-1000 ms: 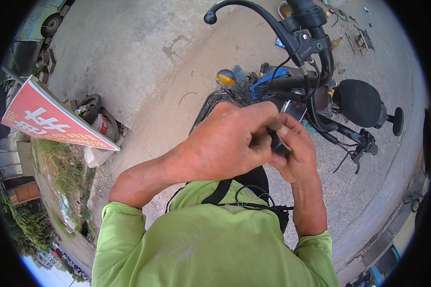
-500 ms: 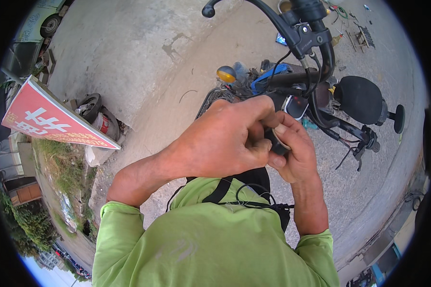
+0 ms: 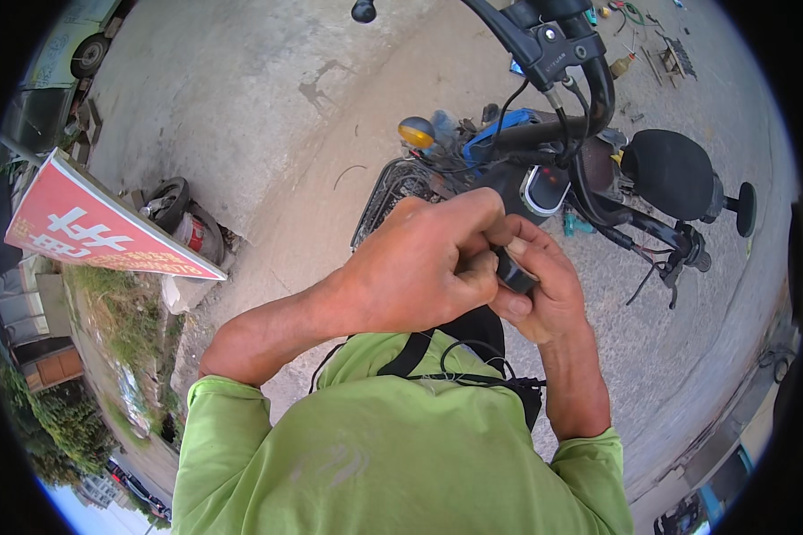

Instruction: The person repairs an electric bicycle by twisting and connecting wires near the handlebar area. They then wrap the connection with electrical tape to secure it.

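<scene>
My right hand is closed on a small black roll that looks like electrical tape. Its thumb and fingers pinch the roll on either side. My left hand is curled with the back of the hand up, its thumb and bent fingers pressed together at the roll's left side. The fingertips of the left hand are partly hidden. Both hands meet in front of my green shirt, short of the electric bike's handlebar and its round-edged display.
The bike's black wire basket, orange turn signal and dark padded seat lie beyond my hands. A red sign leans at left near stacked tires. Tools and a bottle lie on the concrete at far right.
The handlebar and turn signal have shifted slightly up and left in view, and more of the basket and display shows. Both hands keep their grip, the roll turned slightly between them.
</scene>
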Tool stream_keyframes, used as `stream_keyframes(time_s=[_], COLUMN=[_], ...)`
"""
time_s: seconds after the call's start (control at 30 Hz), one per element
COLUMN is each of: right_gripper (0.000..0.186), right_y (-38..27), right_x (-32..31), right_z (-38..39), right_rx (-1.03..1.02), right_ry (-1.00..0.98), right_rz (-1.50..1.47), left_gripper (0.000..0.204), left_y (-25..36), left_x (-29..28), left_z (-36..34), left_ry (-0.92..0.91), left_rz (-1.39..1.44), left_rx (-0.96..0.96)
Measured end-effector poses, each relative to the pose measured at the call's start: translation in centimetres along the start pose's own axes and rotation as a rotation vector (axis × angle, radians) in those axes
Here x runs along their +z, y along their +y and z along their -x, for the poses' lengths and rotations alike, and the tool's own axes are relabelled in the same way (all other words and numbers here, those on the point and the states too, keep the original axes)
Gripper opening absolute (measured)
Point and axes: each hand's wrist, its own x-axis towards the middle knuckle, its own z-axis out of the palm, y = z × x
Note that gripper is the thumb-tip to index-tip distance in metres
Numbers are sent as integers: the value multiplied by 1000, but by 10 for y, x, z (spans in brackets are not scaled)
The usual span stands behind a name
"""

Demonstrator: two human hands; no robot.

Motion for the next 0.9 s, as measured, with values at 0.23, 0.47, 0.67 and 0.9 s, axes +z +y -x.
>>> stream_keyframes(time_s=[0.23, 0.47, 0.67, 0.9], right_gripper=[12, 11, 18, 11], right_y=[-2, -4, -3, -3], right_x=[2, 8, -9, -9], right_z=[3, 3, 2, -1], right_rx=[-26, -33, 9, 20], right_ry=[6, 57, -28, 41], right_rz=[6, 67, 18, 47], left_gripper=[27, 27, 24, 20], left_y=[15, 8, 4, -3], left_x=[-8, -6, 0, 6], left_z=[-3, -8, -8, -11], left_ry=[-73, -96, -105, -75], left_rz=[16, 5, 33, -22], left_rx=[-41, -92, -132, -76])
